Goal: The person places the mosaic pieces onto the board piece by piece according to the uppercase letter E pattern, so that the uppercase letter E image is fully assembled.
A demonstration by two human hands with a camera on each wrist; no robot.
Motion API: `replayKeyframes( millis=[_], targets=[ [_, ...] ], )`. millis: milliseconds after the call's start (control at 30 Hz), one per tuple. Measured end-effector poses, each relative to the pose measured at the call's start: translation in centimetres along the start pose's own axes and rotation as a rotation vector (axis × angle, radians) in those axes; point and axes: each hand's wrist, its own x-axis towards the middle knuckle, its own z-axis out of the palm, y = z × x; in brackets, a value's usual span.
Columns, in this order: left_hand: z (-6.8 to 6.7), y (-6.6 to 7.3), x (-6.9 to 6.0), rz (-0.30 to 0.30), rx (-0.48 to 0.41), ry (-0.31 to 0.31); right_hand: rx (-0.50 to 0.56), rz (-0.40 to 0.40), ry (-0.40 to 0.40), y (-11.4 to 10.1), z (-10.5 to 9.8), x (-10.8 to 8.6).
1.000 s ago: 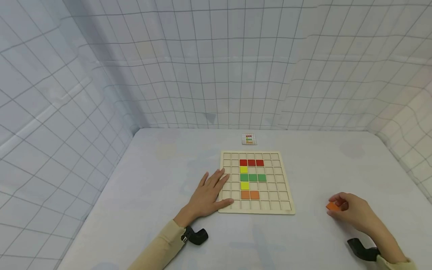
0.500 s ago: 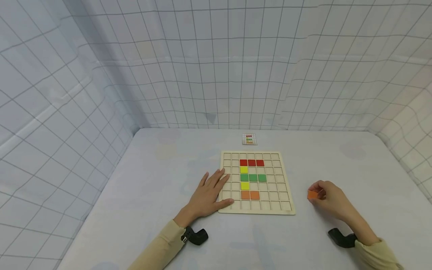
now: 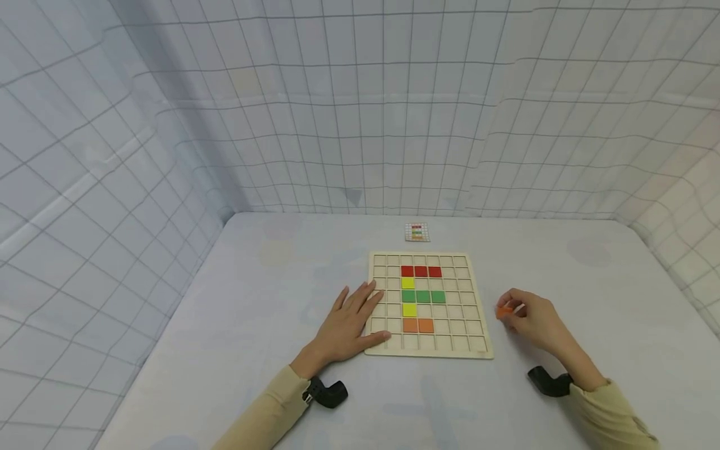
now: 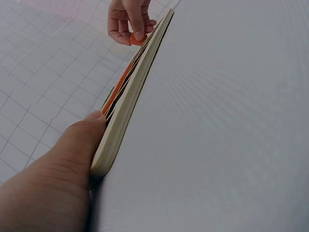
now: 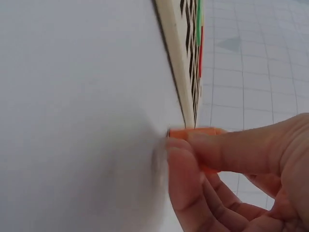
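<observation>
My left hand (image 3: 349, 325) lies flat with its fingers spread over the left edge of a pale grid board (image 3: 458, 347). In the board's cells sit a row of red tiles (image 3: 420, 271), a row of green tiles (image 3: 424, 297), two yellow tiles and two orange tiles (image 3: 418, 325). Just right of the board, my right hand (image 3: 531, 319) pinches an orange tile (image 3: 504, 312) between thumb and fingers. The right wrist view shows this orange tile (image 5: 207, 133) partly covered by the thumb, near the board's edge (image 5: 175, 63).
A small card (image 3: 417, 232) printed with a coloured grid pattern lies behind the board on the white table (image 3: 270, 275). Hanging white cloth (image 3: 365, 125) with a grid of lines encloses the back and both sides.
The right hand has moved left and away from me, bringing the orange tile from the right side of the table close to the board. The left hand has stayed on the board.
</observation>
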Motion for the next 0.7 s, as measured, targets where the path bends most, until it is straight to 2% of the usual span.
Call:
replayKeyframes(
  millis=[133,233,500,700],
  targets=[
    [0.0,0.0,0.0,0.000,0.005,0.002,0.012,-0.038,0.034,-0.8,0.5,0.7],
    [0.0,0.0,-0.1,0.000,0.011,-0.001,0.065,-0.051,0.022,-1.8,1.2,1.1],
    [0.1,-0.1,0.0,0.002,0.010,-0.002,0.188,-0.085,-0.105,-3.9,3.1,2.0],
    [0.1,-0.2,0.1,0.005,0.007,0.004,0.197,-0.105,-0.191,-4.7,4.1,2.4]
  ],
)
